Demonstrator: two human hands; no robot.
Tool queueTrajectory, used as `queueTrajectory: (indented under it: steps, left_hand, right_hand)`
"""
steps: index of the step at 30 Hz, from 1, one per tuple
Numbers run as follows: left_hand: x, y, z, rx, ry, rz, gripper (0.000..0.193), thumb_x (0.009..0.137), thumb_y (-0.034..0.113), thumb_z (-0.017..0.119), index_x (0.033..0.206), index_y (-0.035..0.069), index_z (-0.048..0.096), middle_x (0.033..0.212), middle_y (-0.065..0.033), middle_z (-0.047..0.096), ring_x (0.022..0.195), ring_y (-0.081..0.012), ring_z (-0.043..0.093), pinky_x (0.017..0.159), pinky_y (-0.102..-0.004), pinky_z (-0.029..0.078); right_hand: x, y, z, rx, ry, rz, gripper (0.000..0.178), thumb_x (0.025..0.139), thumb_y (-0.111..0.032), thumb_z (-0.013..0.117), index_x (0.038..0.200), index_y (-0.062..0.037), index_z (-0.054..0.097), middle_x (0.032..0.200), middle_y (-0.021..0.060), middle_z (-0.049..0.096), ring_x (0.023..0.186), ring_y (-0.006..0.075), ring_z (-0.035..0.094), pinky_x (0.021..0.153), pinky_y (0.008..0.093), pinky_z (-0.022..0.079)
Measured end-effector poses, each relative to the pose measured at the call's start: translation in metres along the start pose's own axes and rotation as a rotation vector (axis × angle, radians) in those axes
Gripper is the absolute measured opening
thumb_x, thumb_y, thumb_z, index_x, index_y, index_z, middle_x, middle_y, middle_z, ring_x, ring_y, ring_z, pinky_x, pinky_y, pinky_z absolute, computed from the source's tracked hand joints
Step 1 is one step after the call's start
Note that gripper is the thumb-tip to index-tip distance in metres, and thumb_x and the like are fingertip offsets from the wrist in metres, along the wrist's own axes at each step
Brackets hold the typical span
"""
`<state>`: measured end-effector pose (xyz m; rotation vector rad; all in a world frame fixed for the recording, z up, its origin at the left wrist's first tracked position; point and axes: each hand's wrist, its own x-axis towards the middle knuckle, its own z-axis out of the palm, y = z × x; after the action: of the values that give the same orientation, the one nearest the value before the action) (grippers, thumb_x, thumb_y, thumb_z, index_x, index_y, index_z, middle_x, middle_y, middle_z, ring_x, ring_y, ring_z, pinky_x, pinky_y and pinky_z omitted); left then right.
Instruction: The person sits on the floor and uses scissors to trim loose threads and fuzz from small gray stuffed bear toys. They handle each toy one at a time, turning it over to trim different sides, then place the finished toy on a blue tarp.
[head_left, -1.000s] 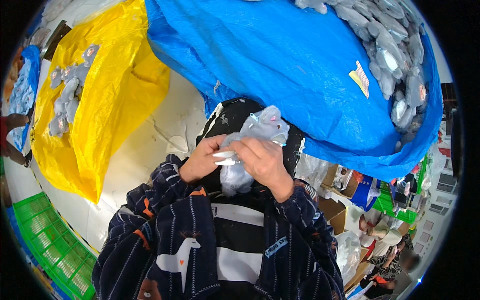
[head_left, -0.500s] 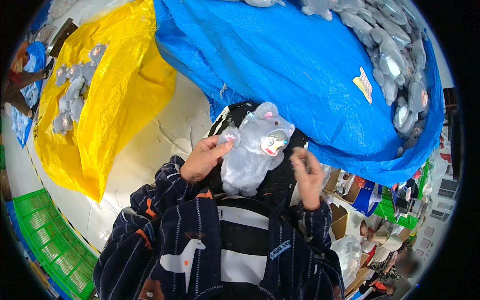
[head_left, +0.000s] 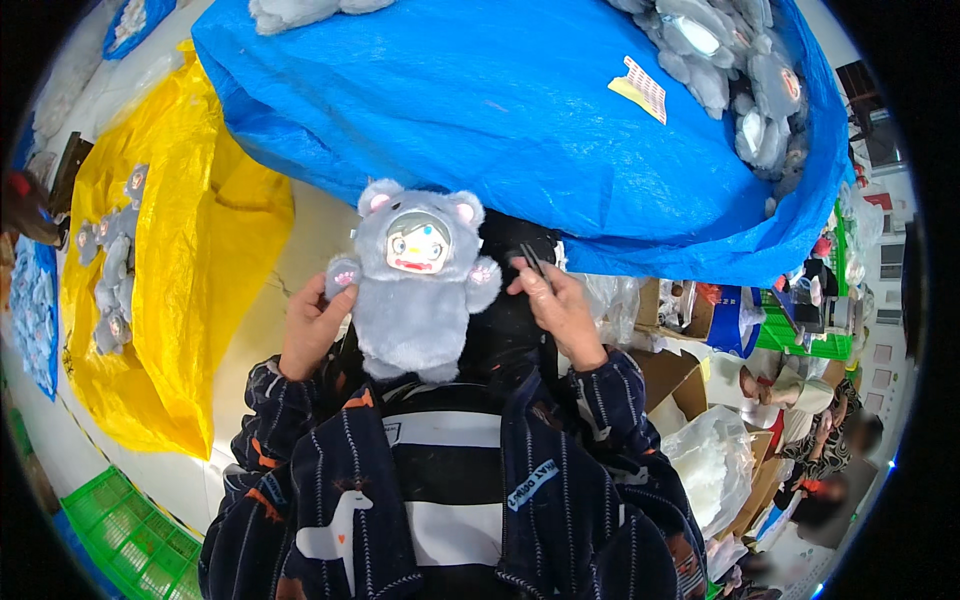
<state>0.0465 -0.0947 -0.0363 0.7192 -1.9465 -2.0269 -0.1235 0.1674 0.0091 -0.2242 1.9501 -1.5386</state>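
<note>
My left hand [head_left: 316, 322] is closed on the paw of a grey plush bear [head_left: 412, 318], which faces up over my lap. The toy has round ears, pink paw pads and a shiny doll-like face set in its hood. To its right, apart from it, my right hand [head_left: 562, 315] pinches a small dark two-pronged tool [head_left: 533, 260]. Whether this is tweezers or thread snips I cannot tell. The prongs point up and to the left.
A large blue sack [head_left: 440, 110] lies ahead, with grey plush pieces [head_left: 765, 100] at its right. On the left, a yellow sack [head_left: 180, 330] holds several plush toys [head_left: 117, 265]. A green crate [head_left: 135, 535], cardboard boxes [head_left: 668, 385] and a plastic bag [head_left: 712, 465] stand around me.
The plush bear has turned from tilted to upright and faces me squarely, shifted left with my left hand. A dark tool now shows in my right hand. The whole view has shifted.
</note>
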Motion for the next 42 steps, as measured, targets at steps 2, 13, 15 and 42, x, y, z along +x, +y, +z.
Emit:
queueTrajectory:
  steps: [2, 13, 15, 42]
  left_hand:
    - [-0.001, 0.019, 0.014, 0.264, 0.098, 0.201, 0.03, 0.083, 0.013, 0.065, 0.107, -0.002, 0.058, 0.098, -0.0098, 0.061, 0.086, -0.016, 0.057, 0.077, -0.0288, 0.045]
    - [0.012, 0.058, 0.098, 0.818, -0.326, 0.417, 0.023, 0.083, 0.026, 0.059, 0.096, 0.007, 0.062, 0.078, -0.012, 0.062, 0.07, -0.0306, 0.061, 0.056, -0.041, 0.046]
    - [0.019, 0.054, 0.097, 0.804, -0.325, 0.391, 0.021, 0.083, 0.026, 0.059, 0.093, 0.008, 0.063, 0.074, -0.0115, 0.062, 0.067, -0.031, 0.061, 0.056, -0.0413, 0.047]
    - [0.03, 0.051, 0.092, 0.787, -0.376, 0.297, 0.02, 0.08, 0.028, 0.062, 0.086, 0.009, 0.063, 0.06, -0.0119, 0.058, 0.059, -0.0312, 0.058, 0.051, -0.0412, 0.042]
  right_hand:
    - [0.005, 0.001, 0.014, 0.007, -0.071, 0.063, 0.029, 0.087, -0.025, 0.063, 0.103, -0.0012, 0.061, 0.076, -0.0025, 0.057, 0.061, 0.002, 0.041, 0.054, 0.0195, 0.032]
    - [0.002, 0.009, 0.028, 0.004, -0.167, -0.155, 0.019, 0.086, -0.01, 0.061, 0.102, 0.0022, 0.061, 0.083, -0.0033, 0.059, 0.078, 0.0025, 0.05, 0.068, 0.0206, 0.043]
    - [0.003, 0.02, 0.024, 0.057, -0.172, -0.131, 0.02, 0.086, -0.009, 0.06, 0.104, 0.0018, 0.06, 0.086, 0.0012, 0.062, 0.079, 0.0064, 0.055, 0.069, 0.0231, 0.045]
    - [0.011, -0.002, 0.013, -0.939, 0.118, -0.882, 0.035, 0.072, -0.019, 0.073, 0.103, -0.0053, 0.062, 0.082, 0.0077, 0.057, 0.07, 0.0251, 0.058, 0.059, 0.0353, 0.047]
